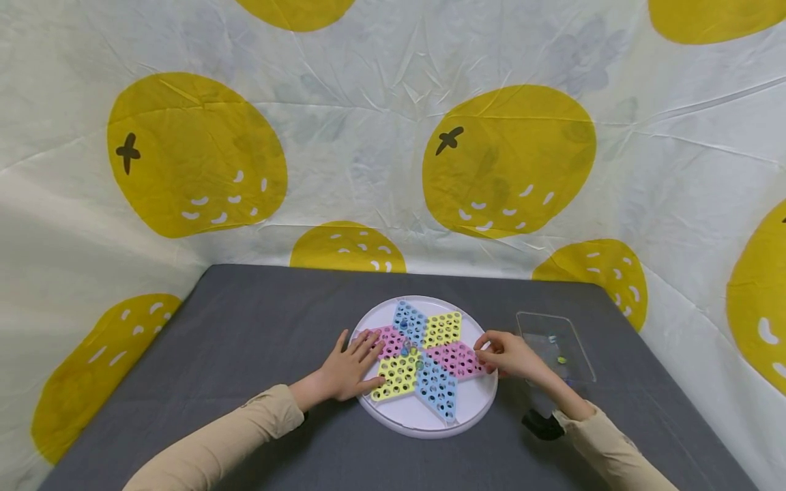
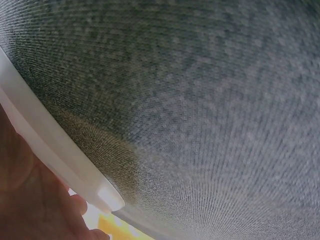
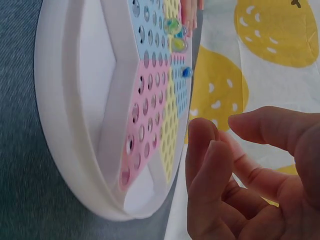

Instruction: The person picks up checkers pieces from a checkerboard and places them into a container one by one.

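Tan sleeves (image 1: 202, 443) low in front, left hand (image 1: 345, 372) spread wide over left rim of round white board (image 1: 473, 399), right hand (image 1: 514, 356) narrowly curled at right rim (whether pinching anything, unclear), marbles (image 1: 414, 351) mid-board, clear container (image 1: 543, 314) farther right, grey cloth (image 1: 270, 327) stretching wide leftward.

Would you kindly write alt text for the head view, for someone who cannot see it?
A person's left hand rests spread on a round white game board bearing a pink, yellow and blue star, with the right hand at its right edge. A clear tray with small pieces lies farther right on the dark tabletop.
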`<act>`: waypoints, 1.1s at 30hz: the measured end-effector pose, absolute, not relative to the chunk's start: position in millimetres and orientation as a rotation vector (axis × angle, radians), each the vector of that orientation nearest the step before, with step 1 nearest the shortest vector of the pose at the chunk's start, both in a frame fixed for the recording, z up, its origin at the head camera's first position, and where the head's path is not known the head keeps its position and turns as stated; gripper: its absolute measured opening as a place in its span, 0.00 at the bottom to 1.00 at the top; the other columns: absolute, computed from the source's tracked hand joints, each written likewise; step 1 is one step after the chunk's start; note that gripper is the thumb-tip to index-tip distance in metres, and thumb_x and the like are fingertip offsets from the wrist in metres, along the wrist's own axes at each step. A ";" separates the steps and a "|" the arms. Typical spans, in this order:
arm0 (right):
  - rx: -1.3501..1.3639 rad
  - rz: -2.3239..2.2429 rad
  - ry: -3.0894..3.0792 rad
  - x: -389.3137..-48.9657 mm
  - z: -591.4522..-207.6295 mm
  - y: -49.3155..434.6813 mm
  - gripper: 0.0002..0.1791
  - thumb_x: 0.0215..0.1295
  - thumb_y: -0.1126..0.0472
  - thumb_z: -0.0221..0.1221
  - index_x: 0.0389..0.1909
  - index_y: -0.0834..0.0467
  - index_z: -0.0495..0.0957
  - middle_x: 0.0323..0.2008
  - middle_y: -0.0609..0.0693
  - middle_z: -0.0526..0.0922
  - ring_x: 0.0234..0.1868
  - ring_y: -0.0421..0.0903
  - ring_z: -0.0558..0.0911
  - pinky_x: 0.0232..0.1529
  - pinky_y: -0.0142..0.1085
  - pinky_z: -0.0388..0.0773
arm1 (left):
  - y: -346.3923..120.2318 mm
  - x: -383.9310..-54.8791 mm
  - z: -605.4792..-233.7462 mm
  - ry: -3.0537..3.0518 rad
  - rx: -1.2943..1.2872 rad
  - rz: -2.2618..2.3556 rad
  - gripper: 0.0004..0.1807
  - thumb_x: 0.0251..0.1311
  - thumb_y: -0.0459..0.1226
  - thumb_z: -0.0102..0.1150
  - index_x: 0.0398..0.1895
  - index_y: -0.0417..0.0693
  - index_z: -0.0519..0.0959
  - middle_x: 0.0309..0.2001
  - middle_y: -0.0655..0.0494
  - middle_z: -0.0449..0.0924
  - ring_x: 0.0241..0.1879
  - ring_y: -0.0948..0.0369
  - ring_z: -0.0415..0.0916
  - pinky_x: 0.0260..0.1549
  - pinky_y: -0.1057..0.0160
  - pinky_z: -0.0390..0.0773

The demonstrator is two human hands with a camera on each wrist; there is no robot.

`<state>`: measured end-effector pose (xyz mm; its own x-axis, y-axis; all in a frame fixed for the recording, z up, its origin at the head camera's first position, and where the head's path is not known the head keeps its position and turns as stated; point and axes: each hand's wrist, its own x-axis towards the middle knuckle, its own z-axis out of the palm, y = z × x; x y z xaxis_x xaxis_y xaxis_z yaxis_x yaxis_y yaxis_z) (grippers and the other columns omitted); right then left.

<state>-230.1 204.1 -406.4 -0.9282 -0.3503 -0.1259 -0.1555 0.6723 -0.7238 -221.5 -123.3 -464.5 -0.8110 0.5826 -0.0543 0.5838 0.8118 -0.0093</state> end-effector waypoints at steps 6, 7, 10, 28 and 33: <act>-0.471 -1.103 2.611 -230.3 -409.1 193.9 0.08 0.58 0.62 0.56 0.36 0.63 0.74 0.22 0.56 0.78 0.20 0.45 0.77 0.19 0.37 0.75 | -122.9 -219.9 -462.4 2.948 0.940 -0.051 0.38 0.61 0.60 0.32 0.69 0.50 0.49 0.71 0.51 0.43 0.70 0.51 0.41 0.62 0.40 0.42; -0.486 -1.103 2.607 -230.4 -409.3 192.3 0.08 0.58 0.62 0.55 0.36 0.63 0.74 0.22 0.57 0.79 0.21 0.46 0.77 0.19 0.38 0.75 | -122.9 -219.8 -462.3 2.947 0.938 -0.049 0.38 0.61 0.60 0.32 0.69 0.50 0.49 0.71 0.51 0.43 0.70 0.51 0.41 0.62 0.40 0.41; -0.508 -1.104 2.597 -230.4 -410.4 188.0 0.08 0.58 0.63 0.55 0.36 0.63 0.74 0.23 0.58 0.79 0.21 0.47 0.78 0.19 0.39 0.75 | -122.8 -219.7 -462.3 2.942 0.934 -0.040 0.38 0.61 0.60 0.32 0.69 0.50 0.48 0.71 0.51 0.43 0.70 0.51 0.40 0.62 0.40 0.40; -0.568 -1.117 2.520 -230.4 -419.2 164.5 0.08 0.58 0.61 0.56 0.36 0.61 0.73 0.23 0.56 0.79 0.22 0.44 0.78 0.18 0.34 0.74 | -123.2 -219.6 -461.6 2.940 0.947 -0.031 0.38 0.61 0.60 0.33 0.69 0.49 0.49 0.71 0.51 0.43 0.70 0.50 0.41 0.62 0.39 0.41; -0.555 -1.119 2.520 -230.4 -421.9 157.7 0.08 0.58 0.60 0.57 0.35 0.61 0.74 0.22 0.54 0.79 0.20 0.42 0.78 0.18 0.34 0.74 | -123.2 -220.5 -463.4 2.941 0.949 -0.038 0.38 0.61 0.60 0.33 0.69 0.49 0.49 0.71 0.51 0.44 0.70 0.51 0.41 0.61 0.39 0.41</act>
